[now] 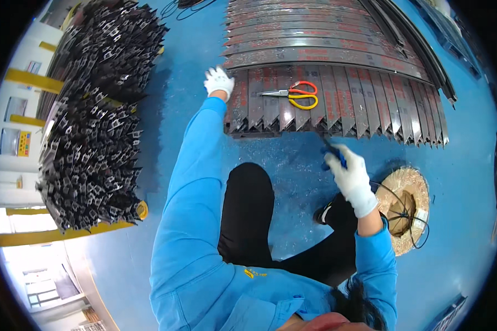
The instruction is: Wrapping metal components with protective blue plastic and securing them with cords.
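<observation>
My left hand (219, 81), in a white glove, has its fingers spread at the left edge of the stacked dark strips (345, 105). Nothing shows in it, and I cannot tell whether it presses on the strips. Also gloved in white, my right hand (352, 175) is closed around a blue-handled tool (337, 156). The tool's thin dark end points at the cut ends of the strips; its exact kind is partly hidden by the fingers. Scissors (292, 95) with one red and one yellow handle loop lie on the strips, blades toward my left hand.
Beyond, more strips (309, 41) lie crosswise on top. Long black strips (419, 49) lean along the right side. On the left, a big pile of dark profiles (96, 127) fills a yellow rack (36, 81). A straw hat (418, 223) sits on the blue floor at my right.
</observation>
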The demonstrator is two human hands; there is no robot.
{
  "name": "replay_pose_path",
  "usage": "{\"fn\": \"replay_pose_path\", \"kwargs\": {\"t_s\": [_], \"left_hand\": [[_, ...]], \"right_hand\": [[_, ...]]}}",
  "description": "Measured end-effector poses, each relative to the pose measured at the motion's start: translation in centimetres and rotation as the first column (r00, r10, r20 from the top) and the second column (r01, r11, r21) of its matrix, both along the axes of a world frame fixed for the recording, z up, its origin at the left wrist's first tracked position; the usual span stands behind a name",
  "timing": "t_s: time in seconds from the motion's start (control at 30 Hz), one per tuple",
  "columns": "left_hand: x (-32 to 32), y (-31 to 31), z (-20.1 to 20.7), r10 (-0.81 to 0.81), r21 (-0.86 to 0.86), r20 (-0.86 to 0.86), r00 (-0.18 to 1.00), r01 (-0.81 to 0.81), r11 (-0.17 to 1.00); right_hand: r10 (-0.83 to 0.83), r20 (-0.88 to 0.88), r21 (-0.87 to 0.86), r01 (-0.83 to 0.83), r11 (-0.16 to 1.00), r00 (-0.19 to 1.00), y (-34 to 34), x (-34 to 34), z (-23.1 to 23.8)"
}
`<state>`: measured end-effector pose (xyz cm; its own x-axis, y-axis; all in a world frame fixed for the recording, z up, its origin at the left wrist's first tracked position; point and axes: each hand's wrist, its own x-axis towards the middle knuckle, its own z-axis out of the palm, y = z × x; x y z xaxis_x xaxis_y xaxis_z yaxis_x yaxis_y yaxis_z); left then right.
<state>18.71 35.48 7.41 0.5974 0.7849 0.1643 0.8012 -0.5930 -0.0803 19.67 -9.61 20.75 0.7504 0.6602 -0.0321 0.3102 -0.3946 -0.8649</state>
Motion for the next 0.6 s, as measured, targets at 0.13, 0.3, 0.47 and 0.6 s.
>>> {"fn": "replay_pose_path", "kwargs": {"t_s": [0.13, 0.3, 0.47, 0.6], "left_hand": [[2.1, 3.1, -1.9, -0.086, 0.035, -0.087, 0.992, 0.089, 0.995], [4.4, 2.0, -1.5, -0.105, 0.03, -0.159, 0.982, 0.111, 0.993], [0.4, 2.2, -2.2, -0.242, 0.164, -0.283, 0.928, 0.295, 0.941], [-0.6, 1.6, -0.1, -0.357, 0.008, -0.302, 0.884, 0.377, 0.926]], "right_hand": [[0.095, -0.07, -0.112, -0.103, 0.988, 0.993, 0.8, 0.4, 0.9], [0.129, -0.025, -0.111, -0.131, 0.985, 0.991, 0.5, 0.9, 0.5], [0.18, -0.003, -0.143, -0.179, 0.973, 0.984, 1.0, 0.7, 0.9], [0.223, 0.061, -0.125, -0.214, 0.969, 0.973, 0.6, 0.7, 0.5]]}}
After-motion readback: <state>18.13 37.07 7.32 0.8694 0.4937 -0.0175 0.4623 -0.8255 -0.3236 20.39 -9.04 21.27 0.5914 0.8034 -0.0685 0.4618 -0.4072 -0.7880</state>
